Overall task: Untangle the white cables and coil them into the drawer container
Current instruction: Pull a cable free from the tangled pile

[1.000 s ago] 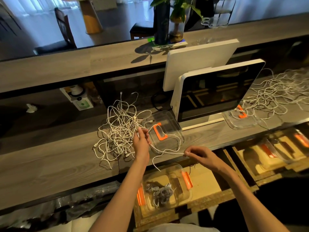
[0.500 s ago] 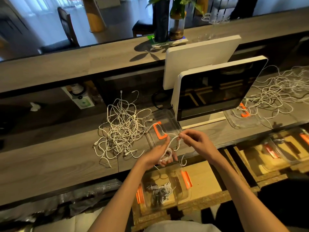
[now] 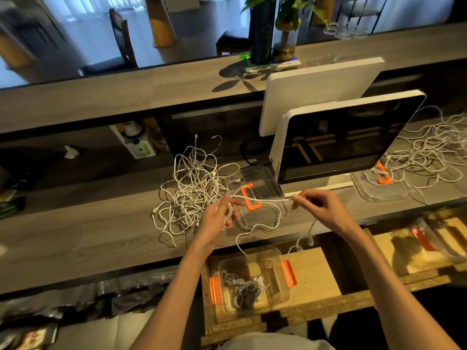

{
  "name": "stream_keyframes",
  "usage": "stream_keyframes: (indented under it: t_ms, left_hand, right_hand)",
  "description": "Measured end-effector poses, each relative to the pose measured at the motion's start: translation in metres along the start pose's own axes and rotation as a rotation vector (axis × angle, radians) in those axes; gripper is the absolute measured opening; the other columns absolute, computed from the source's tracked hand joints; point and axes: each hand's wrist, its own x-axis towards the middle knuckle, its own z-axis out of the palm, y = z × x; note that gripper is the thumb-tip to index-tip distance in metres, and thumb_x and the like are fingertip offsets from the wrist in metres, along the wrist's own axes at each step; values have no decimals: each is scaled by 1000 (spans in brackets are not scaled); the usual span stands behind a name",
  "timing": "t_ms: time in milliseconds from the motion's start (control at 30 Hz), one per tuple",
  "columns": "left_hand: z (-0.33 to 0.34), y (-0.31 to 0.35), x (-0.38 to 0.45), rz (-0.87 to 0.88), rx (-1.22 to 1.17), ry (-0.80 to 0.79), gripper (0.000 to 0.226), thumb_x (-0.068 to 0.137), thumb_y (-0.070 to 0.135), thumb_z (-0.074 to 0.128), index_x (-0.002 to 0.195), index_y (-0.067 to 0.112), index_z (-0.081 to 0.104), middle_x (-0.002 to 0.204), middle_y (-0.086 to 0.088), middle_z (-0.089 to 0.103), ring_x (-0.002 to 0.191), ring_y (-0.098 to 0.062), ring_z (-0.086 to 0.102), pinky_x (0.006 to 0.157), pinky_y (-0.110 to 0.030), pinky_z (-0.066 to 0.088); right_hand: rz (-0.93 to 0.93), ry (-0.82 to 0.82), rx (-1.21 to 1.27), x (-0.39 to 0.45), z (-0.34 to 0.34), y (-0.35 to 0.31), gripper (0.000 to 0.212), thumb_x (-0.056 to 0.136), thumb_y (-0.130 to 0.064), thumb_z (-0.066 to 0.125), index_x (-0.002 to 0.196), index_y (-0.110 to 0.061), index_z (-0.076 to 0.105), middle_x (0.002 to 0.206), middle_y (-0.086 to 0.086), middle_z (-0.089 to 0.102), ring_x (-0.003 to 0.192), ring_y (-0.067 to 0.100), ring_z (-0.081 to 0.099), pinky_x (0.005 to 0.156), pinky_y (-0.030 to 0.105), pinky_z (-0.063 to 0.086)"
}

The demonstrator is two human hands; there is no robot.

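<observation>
Both hands, left hand (image 3: 219,218) and right hand (image 3: 319,207), pinch a thin white cable (image 3: 265,199) taut above a clear lid (image 3: 255,193) beside the tangled cable pile (image 3: 192,188).

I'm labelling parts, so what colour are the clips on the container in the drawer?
Orange, on the clear container; clips show best in the head view.

Two bare forearms are raised from the lower edge, hands held apart at mid-frame.

The left hand (image 3: 222,218) is seen back-up, its fingers curled round looped white cable (image 3: 265,199), the forearm entering from 7 o'clock. The right hand (image 3: 321,208), at 3 o'clock of the left, is closed in a pinch on the same strand, fingertips (image 3: 297,199) pointed toward 9 o'clock.
</observation>
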Motion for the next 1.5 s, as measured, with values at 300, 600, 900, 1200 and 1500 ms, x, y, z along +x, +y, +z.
stream_keyframes:
  t_ms: [300,600,900,1200,1500]
  left_hand:
    - [-21,9,2,41,-597,208,59,98,51,43,122,3,68,110,-12,70,80,-11,60,58,-18,42]
    - [-25,12,10,-41,-683,370,42,103,50,41,88,14,57,68,2,54,54,-11,49,53,-25,44]
    - [-14,10,-2,-133,221,-13,58,102,54,41,102,2,65,81,-10,65,63,-17,58,50,-24,43]
    - [-17,14,-26,-236,69,-488,87,97,75,19,100,1,65,70,-8,53,54,-13,41,46,-21,27]
    - [-39,8,-35,-26,45,-209,48,102,44,45,101,5,73,73,-6,63,54,-11,49,48,-19,37]
  right_hand:
    - [9,-113,65,-14,29,5,26,96,-40,61,109,-22,75,100,-7,74,97,15,68,85,34,57]
    - [-9,-497,17,-25,72,-26,20,99,-37,65,107,-25,79,105,-6,76,102,18,70,94,49,53]
    - [-93,-270,170,1,82,-66,21,100,-30,63,112,-20,77,102,1,76,97,28,69,88,51,56]
    - [-28,-70,22,16,92,-60,23,97,-42,63,98,-25,79,86,-8,74,78,5,65,71,27,51]
    - [43,-109,8,7,86,-49,32,96,-44,61,77,-21,71,63,-16,63,59,0,55,58,14,41]
